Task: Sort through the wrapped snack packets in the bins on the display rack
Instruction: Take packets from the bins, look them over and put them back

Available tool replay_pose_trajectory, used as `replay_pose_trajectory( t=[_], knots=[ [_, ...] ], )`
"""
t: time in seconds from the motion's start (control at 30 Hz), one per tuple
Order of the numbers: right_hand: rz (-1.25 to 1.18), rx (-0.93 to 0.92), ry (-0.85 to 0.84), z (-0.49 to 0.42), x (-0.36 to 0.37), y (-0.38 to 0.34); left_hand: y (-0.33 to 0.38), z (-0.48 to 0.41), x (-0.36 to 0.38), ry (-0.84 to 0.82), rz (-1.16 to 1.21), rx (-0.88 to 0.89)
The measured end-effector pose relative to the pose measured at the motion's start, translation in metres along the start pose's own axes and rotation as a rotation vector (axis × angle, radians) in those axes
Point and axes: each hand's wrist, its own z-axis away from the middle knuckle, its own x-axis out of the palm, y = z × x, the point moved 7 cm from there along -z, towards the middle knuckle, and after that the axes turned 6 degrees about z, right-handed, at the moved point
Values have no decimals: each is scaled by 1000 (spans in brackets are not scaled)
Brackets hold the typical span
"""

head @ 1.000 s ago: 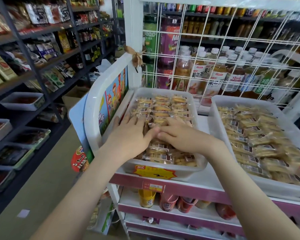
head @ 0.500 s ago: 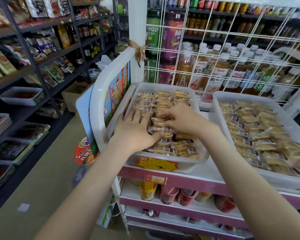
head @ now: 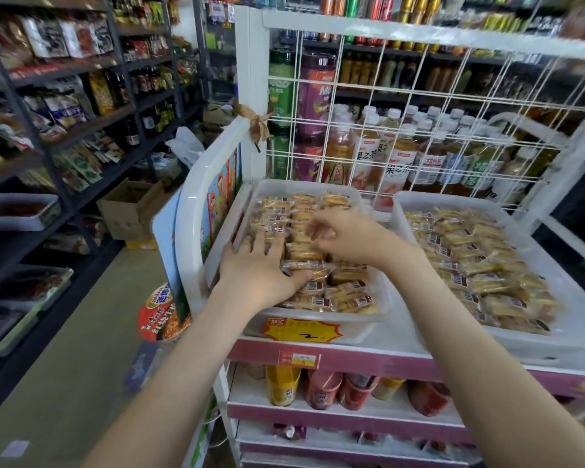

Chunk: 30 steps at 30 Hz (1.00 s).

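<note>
Left hand [head: 257, 268] lies flat, grip wide, on packets [head: 345, 298] in the bin [head: 368, 327]; right hand [head: 352, 236] just beyond, blurred, grip unclear.

Clear-wrapped golden snack packets [head: 347, 300] lie flat, filling the left white plastic bin [head: 304, 185] and the right white plastic bin [head: 398, 211], side by side.

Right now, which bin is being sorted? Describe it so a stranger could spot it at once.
On top of the white wire-backed display rack sit two white bins of snack packets. It is the left bin, beside the cartoon panel; only it has a yellow starburst tag on its front.
</note>
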Motion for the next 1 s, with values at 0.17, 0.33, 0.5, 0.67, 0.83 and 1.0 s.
replay_pose_trajectory(
  t=[0.17, 0.33, 0.5, 0.67, 0.83, 1.0],
  knots=[
    [7, 33, 16, 1, 20, 4, 1, 5, -2, 30, 12, -5],
    [171, 72, -62, -9, 23, 11, 0, 4, -3, 52, 48, 1],
    [163, 31, -131, -14, 23, 8, -2, 2, -1, 66, 64, 12],
    [-223, 110, 171, 6, -32, 17, -3, 1, -2, 50, 36, 2],
    [-628, 165, 399, 45, -58, 18, 4, 14, -19, 291, 163, 66],
    [-893, 269, 469, 107, -21, 9, 20, 79, -38, 549, 804, 189]
  ],
)
